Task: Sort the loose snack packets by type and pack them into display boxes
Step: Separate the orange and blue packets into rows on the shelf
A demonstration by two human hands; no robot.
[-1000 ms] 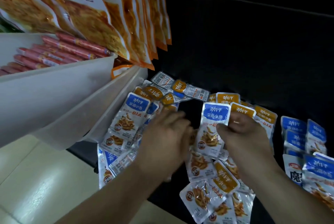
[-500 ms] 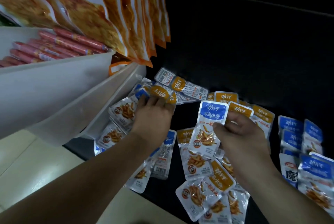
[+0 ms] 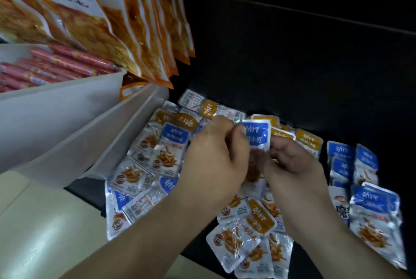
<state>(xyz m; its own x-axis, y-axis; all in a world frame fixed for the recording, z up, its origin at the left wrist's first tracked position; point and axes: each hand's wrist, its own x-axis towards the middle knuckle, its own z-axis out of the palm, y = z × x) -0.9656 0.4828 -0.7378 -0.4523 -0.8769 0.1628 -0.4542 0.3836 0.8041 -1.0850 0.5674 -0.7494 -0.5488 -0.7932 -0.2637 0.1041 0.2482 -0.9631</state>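
Note:
Small silver snack packets with blue or orange tops lie scattered on a dark surface [image 3: 292,64]. My left hand [image 3: 213,159] and my right hand [image 3: 290,163] meet over the pile, both pinching a blue-topped packet [image 3: 256,134] held upright between them. More blue-topped packets [image 3: 174,143] lie left of my hands. Orange-topped packets [image 3: 261,218] lie below my hands, and another orange-topped one [image 3: 308,141] lies beyond my right hand. A separate group of blue-topped packets [image 3: 364,202] lies at the right.
A white bin [image 3: 56,107] at the left holds red sausage sticks [image 3: 67,64]; a second white bin wall [image 3: 126,130] slopes beside it. Large orange-and-white panda bags [image 3: 117,22] hang above. A pale floor [image 3: 45,233] shows at the lower left.
My left hand came back from the packets near the bin to the middle and now pinches the blue-topped packet together with my right hand.

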